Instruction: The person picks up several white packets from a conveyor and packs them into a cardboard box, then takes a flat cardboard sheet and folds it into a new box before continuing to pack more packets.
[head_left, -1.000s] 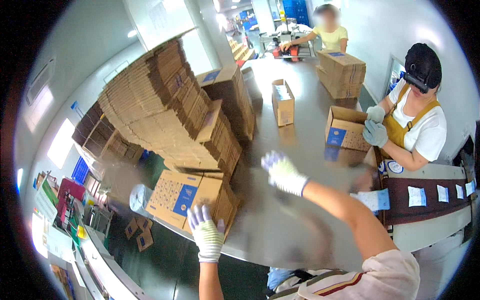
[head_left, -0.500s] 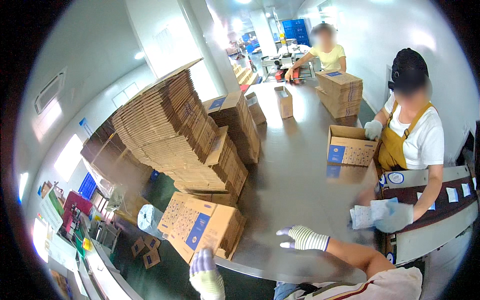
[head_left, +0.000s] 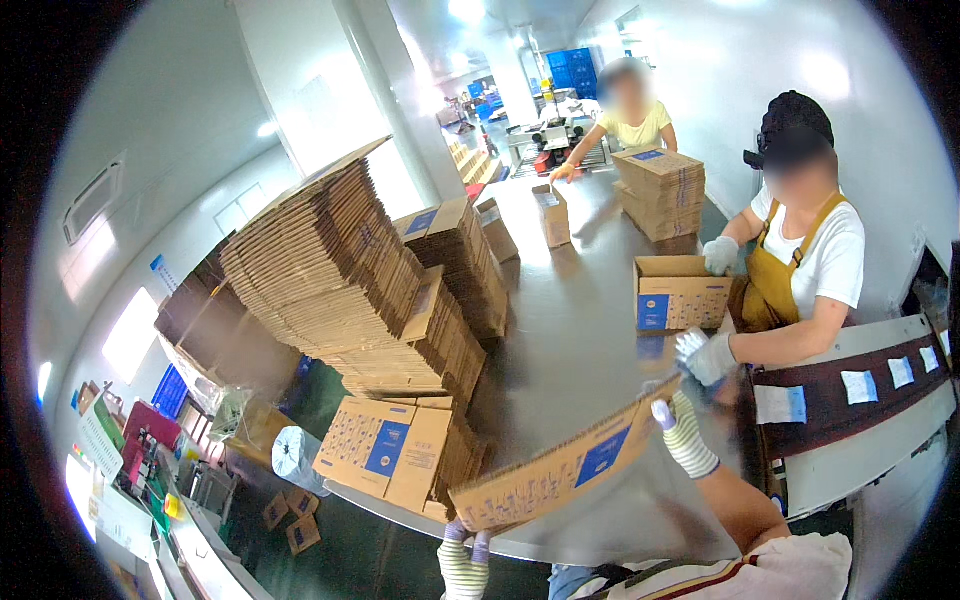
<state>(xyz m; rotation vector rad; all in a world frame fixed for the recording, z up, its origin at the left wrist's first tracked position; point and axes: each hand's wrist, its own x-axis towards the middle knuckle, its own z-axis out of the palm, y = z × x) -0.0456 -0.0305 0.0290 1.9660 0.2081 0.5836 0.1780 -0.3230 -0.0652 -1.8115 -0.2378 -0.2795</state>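
Note:
I hold a flattened brown carton [head_left: 565, 470] with a blue label, tilted over the near edge of the grey table [head_left: 570, 350]. My left hand [head_left: 462, 548], in a striped white glove, grips its lower left end. My right hand [head_left: 678, 428], gloved the same way, grips its upper right end. A low stack of flat cartons [head_left: 385, 450] lies just left of the carton, beside my left hand.
Tall leaning stacks of flat cartons [head_left: 330, 270] fill the table's left side. A person in a yellow apron [head_left: 800, 270] at the right handles an open carton [head_left: 682, 292]. Another person [head_left: 635, 115] works at the far end by a carton stack [head_left: 662, 190].
Both hands were empty over the table a second ago. They dropped toward the near edge and now hold a flat carton between them, raised at its right end.

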